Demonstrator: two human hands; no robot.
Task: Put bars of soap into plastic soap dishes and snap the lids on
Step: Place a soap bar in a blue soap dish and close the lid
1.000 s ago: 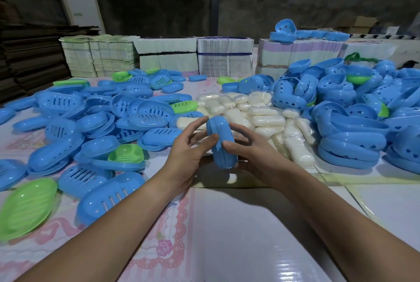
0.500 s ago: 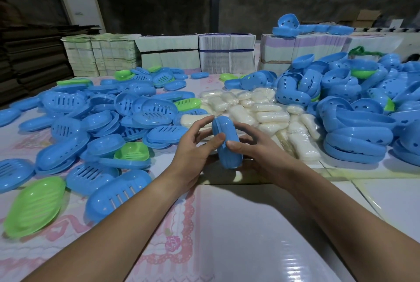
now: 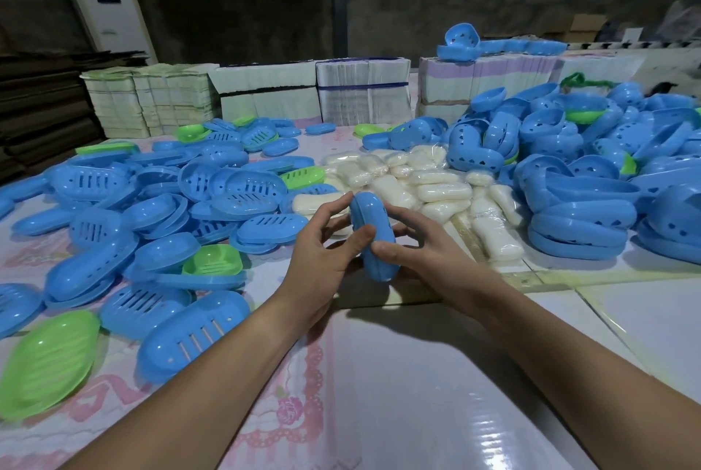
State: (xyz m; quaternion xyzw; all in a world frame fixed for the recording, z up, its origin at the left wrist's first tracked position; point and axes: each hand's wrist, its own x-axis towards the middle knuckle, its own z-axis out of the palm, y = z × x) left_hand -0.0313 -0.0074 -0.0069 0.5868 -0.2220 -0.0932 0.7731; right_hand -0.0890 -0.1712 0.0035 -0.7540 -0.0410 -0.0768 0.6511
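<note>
A closed blue soap dish (image 3: 373, 238) stands on edge in the middle of the table, held between both hands. My left hand (image 3: 326, 246) grips its left side, thumb on the near rim and fingers spread behind. My right hand (image 3: 421, 246) grips its right side, thumb pressed on the seam. Whatever is inside the dish is hidden. Behind the hands lies a heap of wrapped white soap bars (image 3: 425, 185).
Slotted blue trays (image 3: 189, 337) and some green ones (image 3: 45, 359) cover the table's left. Stacked blue dish shells (image 3: 580, 219) pile up on the right. Bundled flat cartons (image 3: 364, 90) line the back. White board (image 3: 398, 375) lies before me.
The hands and the blue dish have stayed in almost the same place. My left fingers have spread a little more behind the dish while both thumbs keep pressing its edge.
</note>
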